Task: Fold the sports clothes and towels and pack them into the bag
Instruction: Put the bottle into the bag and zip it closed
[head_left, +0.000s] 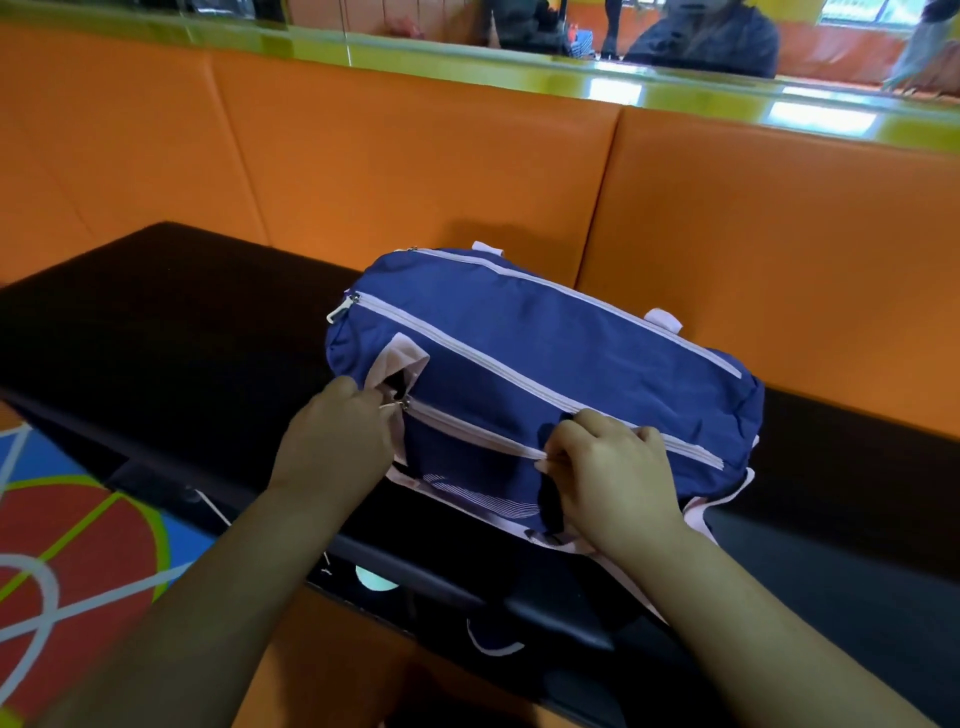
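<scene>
While the left hand (337, 431) pinches the front-pocket zipper pull (401, 406) and the right hand (608, 478) pinches the zipper tape (467, 431) alongside, the navy duffel bag (545, 338) bulges just beyond both on the black worktop (156, 322), so keep that tape taut and draw straight along it.

1. Black bench seat (156, 322);
2. Orange padded backrest (415, 171) behind it, seamed into panels;
3. Glossy green ledge (519, 62) along its top;
4. Red, blue and green patterned floor (78, 519), lower left;
5. Dark-clothed person (701, 47) beyond the ledge.

Left hand (332, 436), right hand (613, 478), forearms (208, 597) bare.
</scene>
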